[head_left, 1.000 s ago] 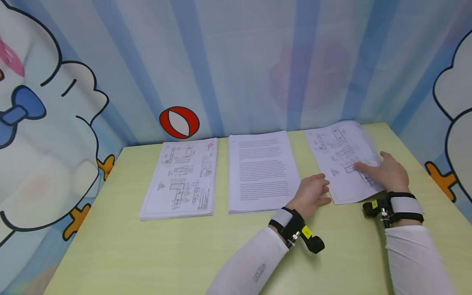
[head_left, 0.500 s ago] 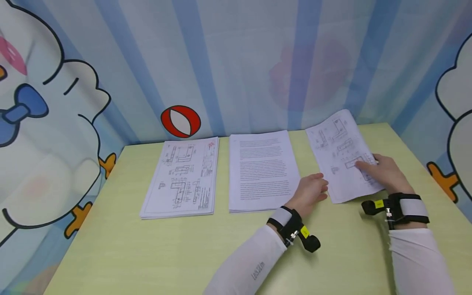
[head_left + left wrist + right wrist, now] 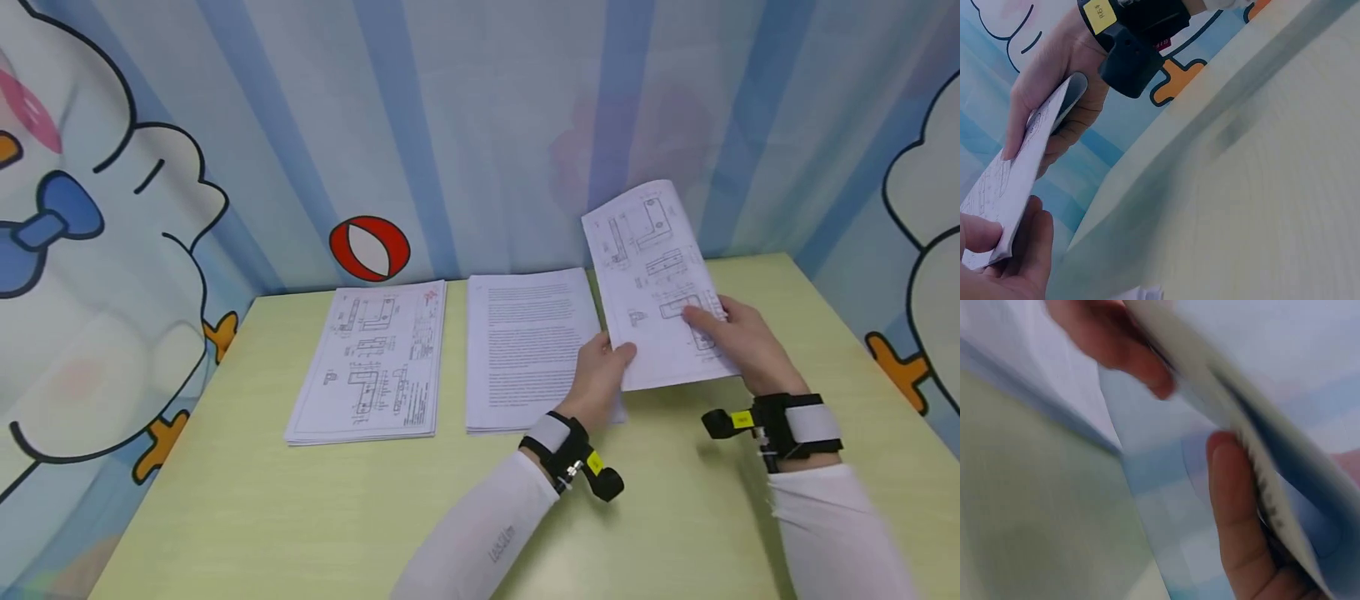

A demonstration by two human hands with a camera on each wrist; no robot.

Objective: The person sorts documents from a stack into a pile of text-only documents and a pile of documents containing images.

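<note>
Both hands hold up a sheaf of paper printed with technical drawings (image 3: 641, 258), tilted above the right part of the table. My right hand (image 3: 753, 346) grips its right edge, thumb on the printed face and fingers behind. At the lower left corner, my left hand (image 3: 596, 379) pinches the paper between thumb and fingers. Seen in the left wrist view, the sheaf (image 3: 1019, 169) bends at its right side. In the right wrist view the paper is blurred and seen nearly edge-on. Beside the left hand lies a stack of text pages (image 3: 525, 350), partly covered by that hand.
At the left of the pale green table (image 3: 337, 508) lies another stack of drawing sheets (image 3: 367, 367). Behind the table hangs a blue striped curtain (image 3: 480, 125) with cartoon figures, close to the back edge.
The sheaf has risen off the table and shifted left, held by the right hand. My left hand, earlier beside the paper, has moved slightly left and up and now pinches its corner.
</note>
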